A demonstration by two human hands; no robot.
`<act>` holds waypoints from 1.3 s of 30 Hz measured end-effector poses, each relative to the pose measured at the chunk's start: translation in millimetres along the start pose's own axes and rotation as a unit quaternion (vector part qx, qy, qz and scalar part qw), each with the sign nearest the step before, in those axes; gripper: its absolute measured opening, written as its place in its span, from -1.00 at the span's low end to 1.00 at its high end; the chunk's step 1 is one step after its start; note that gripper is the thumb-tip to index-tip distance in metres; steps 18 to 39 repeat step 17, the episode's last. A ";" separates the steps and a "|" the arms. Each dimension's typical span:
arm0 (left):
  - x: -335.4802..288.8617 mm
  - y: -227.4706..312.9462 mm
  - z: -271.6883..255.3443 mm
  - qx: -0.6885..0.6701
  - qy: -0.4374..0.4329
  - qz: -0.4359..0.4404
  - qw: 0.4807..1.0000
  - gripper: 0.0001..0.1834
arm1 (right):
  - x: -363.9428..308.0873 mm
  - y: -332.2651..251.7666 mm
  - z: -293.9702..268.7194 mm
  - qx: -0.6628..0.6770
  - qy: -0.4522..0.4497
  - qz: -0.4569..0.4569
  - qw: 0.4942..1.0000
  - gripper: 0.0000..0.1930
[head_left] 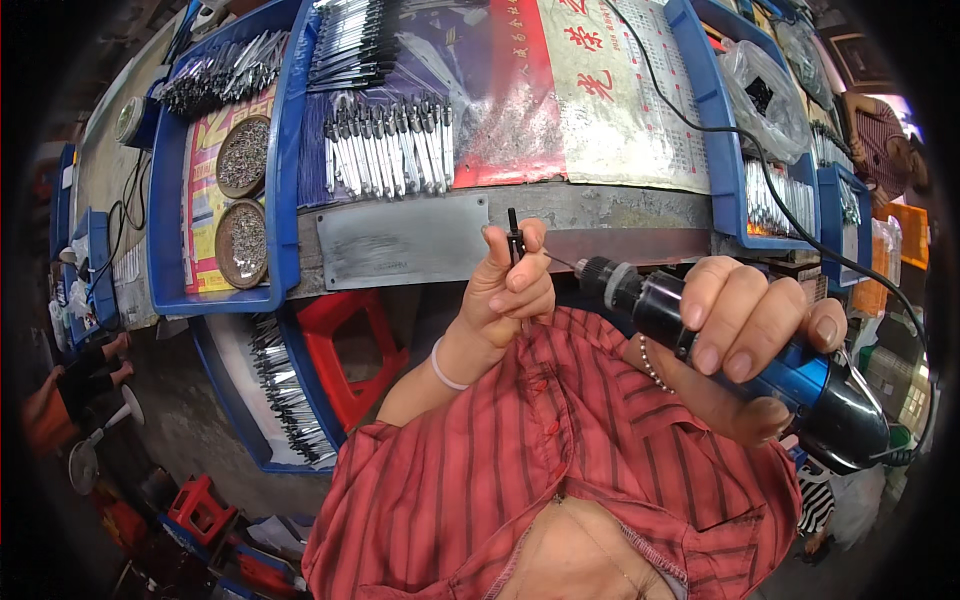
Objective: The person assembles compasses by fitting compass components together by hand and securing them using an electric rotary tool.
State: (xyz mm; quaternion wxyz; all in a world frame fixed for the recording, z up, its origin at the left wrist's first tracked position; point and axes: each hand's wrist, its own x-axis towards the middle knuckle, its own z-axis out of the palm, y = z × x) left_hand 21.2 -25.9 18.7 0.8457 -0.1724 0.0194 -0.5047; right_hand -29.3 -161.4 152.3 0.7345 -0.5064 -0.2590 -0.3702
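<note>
Pinched between the thumb and fingers of my left hand (508, 275) is a slim black part (515, 235), standing upright; its lower end is hidden by the fingers. My right hand (745, 320) is wrapped around a blue and black electric screwdriver (655, 303). The tool's thin bit points left toward the black part; I cannot tell whether it touches. Beyond my hands, a row of white and black pens (390, 150) lies on the table, with another bundle of pens (345, 45) farther back.
At left, a blue tray (293, 200) holds two round bowls (243, 245) of tiny metal pieces and a pile of pens. A metal plate (400, 242) lies at the table's front edge. More blue bins (715, 130) stand right, behind the tool's black cord (800, 195). A red stool (350, 350) is below.
</note>
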 end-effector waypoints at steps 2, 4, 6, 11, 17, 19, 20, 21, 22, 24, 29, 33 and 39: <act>-0.7 1.1 -0.5 0.004 -0.005 -0.011 1.000 -0.61 | 2.2 5.9 3.3 -0.014 -0.021 0.008 1.000 -0.45; -2.1 1.5 -0.7 0.008 -0.010 -0.020 1.000 -0.59 | 1.9 12.2 3.1 -0.036 -0.056 0.012 0.998 -0.44; 0.3 -0.1 -0.2 0.003 0.004 -0.013 1.000 -0.59 | 2.3 14.4 1.2 -0.042 -0.062 0.017 0.997 -0.45; -1.7 1.5 1.2 0.021 0.038 -0.005 0.999 -0.58 | 3.8 15.1 1.5 -0.057 -0.074 0.029 0.995 -0.46; -1.9 3.3 -5.1 0.024 0.037 -0.017 0.999 -0.58 | 4.8 17.9 2.3 -0.063 -0.076 0.027 0.995 -0.46; -1.9 3.3 -5.1 0.024 0.037 -0.017 0.999 -0.58 | 4.8 17.9 2.3 -0.063 -0.076 0.027 0.995 -0.46; -1.9 3.3 -5.1 0.024 0.037 -0.017 0.999 -0.58 | 4.8 17.9 2.3 -0.063 -0.076 0.027 0.995 -0.46; -1.9 3.3 -5.1 0.024 0.037 -0.017 0.999 -0.58 | 4.8 17.9 2.3 -0.063 -0.076 0.027 0.995 -0.46; -1.9 3.3 -5.1 0.024 0.037 -0.017 0.999 -0.58 | 4.8 17.9 2.3 -0.063 -0.076 0.027 0.995 -0.46; -1.9 3.3 -5.1 0.024 0.037 -0.017 0.999 -0.58 | 4.8 17.9 2.3 -0.063 -0.076 0.027 0.995 -0.46; -1.9 3.3 -5.1 0.024 0.037 -0.017 0.999 -0.58 | 4.8 17.9 2.3 -0.063 -0.076 0.027 0.995 -0.46; -1.9 3.3 -5.1 0.024 0.037 -0.017 0.999 -0.58 | 4.8 17.9 2.3 -0.063 -0.076 0.027 0.995 -0.46; -1.9 3.3 -5.1 0.024 0.037 -0.017 0.999 -0.58 | 4.8 17.9 2.3 -0.063 -0.076 0.027 0.995 -0.46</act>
